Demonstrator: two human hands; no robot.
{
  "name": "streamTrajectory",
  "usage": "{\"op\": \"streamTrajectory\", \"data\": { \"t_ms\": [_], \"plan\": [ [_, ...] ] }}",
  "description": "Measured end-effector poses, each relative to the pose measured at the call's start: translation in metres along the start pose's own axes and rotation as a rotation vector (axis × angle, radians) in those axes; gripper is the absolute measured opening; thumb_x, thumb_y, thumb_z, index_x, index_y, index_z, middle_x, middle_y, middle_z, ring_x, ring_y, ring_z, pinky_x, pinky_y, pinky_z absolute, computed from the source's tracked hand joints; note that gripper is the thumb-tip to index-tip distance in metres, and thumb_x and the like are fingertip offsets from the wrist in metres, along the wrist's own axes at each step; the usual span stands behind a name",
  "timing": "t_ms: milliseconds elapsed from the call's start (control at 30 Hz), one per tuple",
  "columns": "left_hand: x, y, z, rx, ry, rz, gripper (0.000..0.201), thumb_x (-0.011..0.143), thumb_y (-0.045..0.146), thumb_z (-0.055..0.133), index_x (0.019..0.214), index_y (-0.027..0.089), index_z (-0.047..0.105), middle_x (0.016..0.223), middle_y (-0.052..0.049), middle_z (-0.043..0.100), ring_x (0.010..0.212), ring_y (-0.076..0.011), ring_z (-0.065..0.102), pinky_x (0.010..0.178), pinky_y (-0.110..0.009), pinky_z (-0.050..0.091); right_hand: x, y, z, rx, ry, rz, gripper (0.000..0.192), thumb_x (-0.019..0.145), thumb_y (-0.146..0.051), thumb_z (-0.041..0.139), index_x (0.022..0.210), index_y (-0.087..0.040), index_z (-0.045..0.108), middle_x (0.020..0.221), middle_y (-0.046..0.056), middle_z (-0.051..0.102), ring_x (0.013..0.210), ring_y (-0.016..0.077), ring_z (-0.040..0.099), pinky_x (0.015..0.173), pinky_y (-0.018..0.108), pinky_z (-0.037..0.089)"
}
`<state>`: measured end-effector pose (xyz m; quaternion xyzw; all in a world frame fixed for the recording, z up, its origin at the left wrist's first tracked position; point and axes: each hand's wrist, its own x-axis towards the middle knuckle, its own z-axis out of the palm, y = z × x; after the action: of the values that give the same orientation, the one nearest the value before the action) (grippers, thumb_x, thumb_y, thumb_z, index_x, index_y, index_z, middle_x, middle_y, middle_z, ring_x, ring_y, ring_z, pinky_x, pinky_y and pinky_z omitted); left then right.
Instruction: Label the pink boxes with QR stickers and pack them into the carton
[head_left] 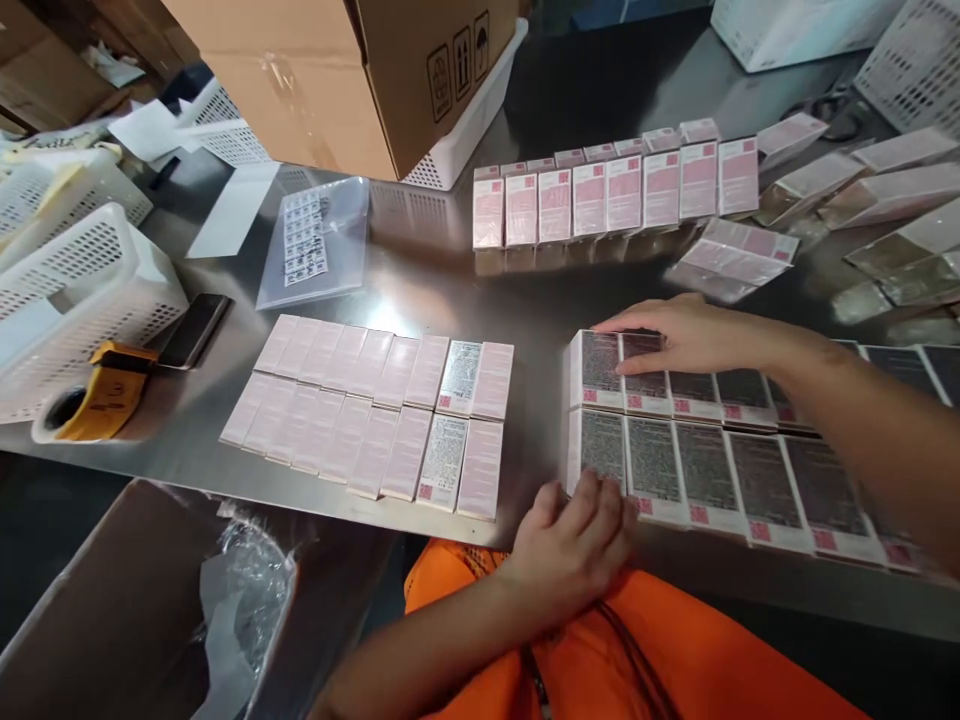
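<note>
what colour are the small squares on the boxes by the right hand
The small squares are pinkish red, in the head view.

Gap between pink boxes (364, 425), dark-faced boxes (701, 460); upright cartons (607, 195) block beyond.

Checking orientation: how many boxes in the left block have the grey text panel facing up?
2: the far-row box and the near-row box, each second from the right end. None look hidden.
</note>
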<state>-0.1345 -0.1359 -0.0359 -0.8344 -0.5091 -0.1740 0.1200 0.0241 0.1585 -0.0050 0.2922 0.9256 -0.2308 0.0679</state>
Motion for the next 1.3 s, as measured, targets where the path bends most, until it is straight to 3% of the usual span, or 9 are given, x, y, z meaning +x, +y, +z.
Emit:
{"op": "streamTrajectory", "data": {
  "t_ms": [133, 233, 367, 600, 700, 833, 1000, 1167, 1300],
  "plan": [
    [-0.002, -0.004, 0.006, -0.118, 0.031, -0.110, 0.035, 0.097, 0.020, 0.049, 0.127, 0.012, 0.067, 0.119, -0.008, 0.071, 0.100, -0.0212, 0.061, 0.086, -0.037, 0.041, 0.001, -0.009, 0.007, 0.034, 0.051, -0.020, 0.065, 0.081, -0.073, 0.056, 0.127, -0.029, 0.068, 0.121, 0.011, 0.068, 0.113, 0.0379, 0.059, 0.097, 0.055, 0.038],
    [-0.022, -0.006, -0.001, -0.166, 0.094, -0.244, 0.036, 0.098, 0.014, 0.045, 0.127, 0.011, 0.065, 0.110, -0.008, 0.073, 0.098, -0.0206, 0.061, 0.089, -0.039, 0.037, 0.015, -0.027, 0.009, 0.057, 0.106, -0.056, 0.064, 0.079, -0.073, 0.060, 0.123, -0.029, 0.071, 0.114, 0.011, 0.067, 0.109, 0.0365, 0.058, 0.094, 0.051, 0.038],
    [-0.056, -0.005, -0.010, -0.067, 0.072, -0.459, 0.035, 0.099, 0.014, 0.046, 0.128, 0.015, 0.065, 0.108, -0.006, 0.073, 0.111, -0.0264, 0.055, 0.089, -0.041, 0.035, 0.042, -0.060, 0.022, 0.153, 0.134, -0.106, 0.055, 0.080, -0.062, 0.068, 0.118, -0.022, 0.072, 0.107, 0.011, 0.062, 0.089, 0.0259, 0.060, 0.085, 0.038, 0.040],
    [-0.077, -0.003, -0.011, 0.225, 0.217, -0.515, 0.027, 0.099, 0.024, 0.054, 0.114, 0.030, 0.075, 0.119, -0.012, 0.064, 0.110, -0.0298, 0.052, 0.090, -0.045, 0.029, 0.065, -0.098, 0.046, 0.307, 0.148, -0.099, 0.054, 0.076, -0.048, 0.077, 0.120, -0.017, 0.070, 0.104, 0.011, 0.061, 0.091, 0.0250, 0.059, 0.080, 0.034, 0.043],
    [-0.078, -0.008, -0.016, 0.189, 0.189, -0.482, 0.025, 0.097, 0.022, 0.058, 0.114, 0.027, 0.075, 0.121, -0.011, 0.065, 0.113, -0.0299, 0.052, 0.090, -0.044, 0.030, 0.051, -0.086, 0.043, 0.344, 0.157, -0.111, 0.060, 0.082, -0.053, 0.070, 0.130, -0.018, 0.065, 0.117, 0.014, 0.060, 0.093, 0.0251, 0.060, 0.081, 0.036, 0.047],
    [-0.069, -0.012, -0.028, 0.091, 0.199, -0.382, 0.027, 0.091, 0.019, 0.065, 0.116, 0.023, 0.073, 0.123, -0.012, 0.066, 0.117, -0.0334, 0.054, 0.090, -0.046, 0.036, 0.011, -0.039, 0.020, 0.254, 0.205, -0.120, 0.062, 0.087, -0.059, 0.062, 0.136, -0.019, 0.061, 0.133, 0.015, 0.055, 0.105, 0.0267, 0.059, 0.084, 0.036, 0.049],
    [-0.009, 0.011, -0.013, -0.158, 0.121, -0.084, 0.035, 0.099, 0.019, 0.043, 0.121, 0.016, 0.070, 0.121, -0.009, 0.071, 0.118, -0.0282, 0.055, 0.089, -0.045, 0.038, -0.041, 0.016, -0.006, 0.143, 0.167, 0.010, 0.053, 0.089, -0.052, 0.060, 0.129, -0.018, 0.065, 0.130, 0.015, 0.061, 0.116, 0.0297, 0.057, 0.090, 0.039, 0.046],
    [0.043, 0.039, 0.018, -0.099, 0.041, -0.003, 0.036, 0.088, 0.024, 0.070, 0.123, 0.014, 0.067, 0.106, -0.005, 0.073, 0.097, -0.0230, 0.059, 0.080, -0.041, 0.041, -0.049, 0.008, -0.001, 0.085, 0.067, 0.098, 0.037, 0.087, -0.043, 0.066, 0.116, -0.020, 0.069, 0.118, 0.011, 0.068, 0.113, 0.0306, 0.059, 0.096, 0.044, 0.037],
    [0.029, 0.035, 0.014, -0.098, 0.046, -0.098, 0.042, 0.088, 0.022, 0.069, 0.129, 0.013, 0.063, 0.103, -0.006, 0.072, 0.090, -0.0231, 0.059, 0.080, -0.043, 0.038, -0.033, -0.015, 0.001, 0.099, 0.089, 0.044, 0.031, 0.087, -0.043, 0.068, 0.107, -0.019, 0.068, 0.105, 0.008, 0.070, 0.105, 0.0277, 0.060, 0.092, 0.041, 0.032]
  ]
}}
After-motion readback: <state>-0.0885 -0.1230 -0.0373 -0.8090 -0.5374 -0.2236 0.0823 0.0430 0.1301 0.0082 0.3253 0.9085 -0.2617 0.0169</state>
